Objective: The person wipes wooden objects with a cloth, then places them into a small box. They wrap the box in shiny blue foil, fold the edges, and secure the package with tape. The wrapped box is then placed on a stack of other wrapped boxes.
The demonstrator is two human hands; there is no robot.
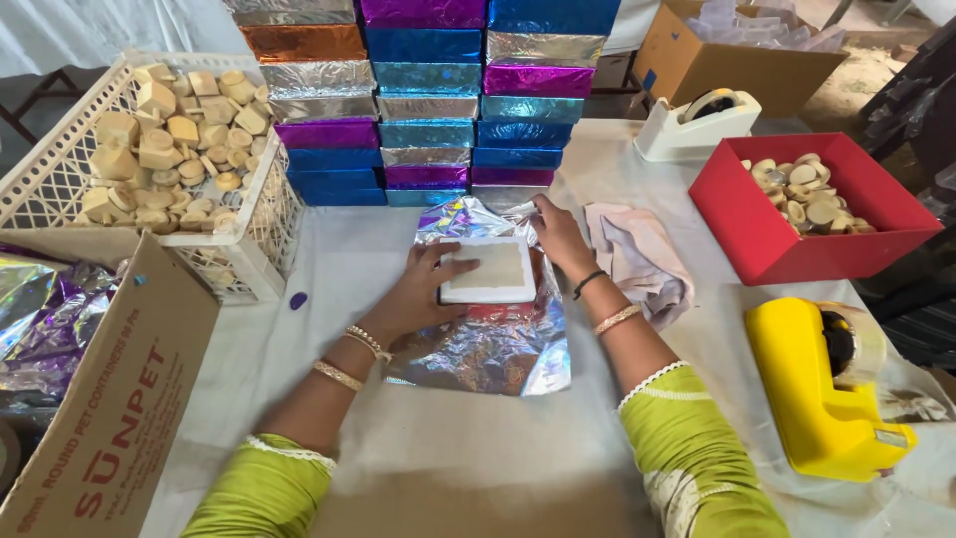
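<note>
A flat white box (490, 271) lies on a crinkled sheet of shiny silver foil paper (493, 349) spread on the white table (329, 269). My left hand (418, 294) presses against the box's left side, fingers spread over its edge. At the box's far right corner, my right hand (560, 234) pinches the foil's far edge. Both wrists wear bangles, and the sleeves are green.
Stacks of foil-wrapped boxes (428, 100) in blue, purple, silver and orange stand behind. A white crate (261, 239) of wooden pieces is at left, a red box (757, 234) with wooden discs at right. A yellow tape dispenser (822, 394), a white dispenser (692, 130), a pink cloth (642, 259) and cardboard boxes (110, 418) surround the work spot.
</note>
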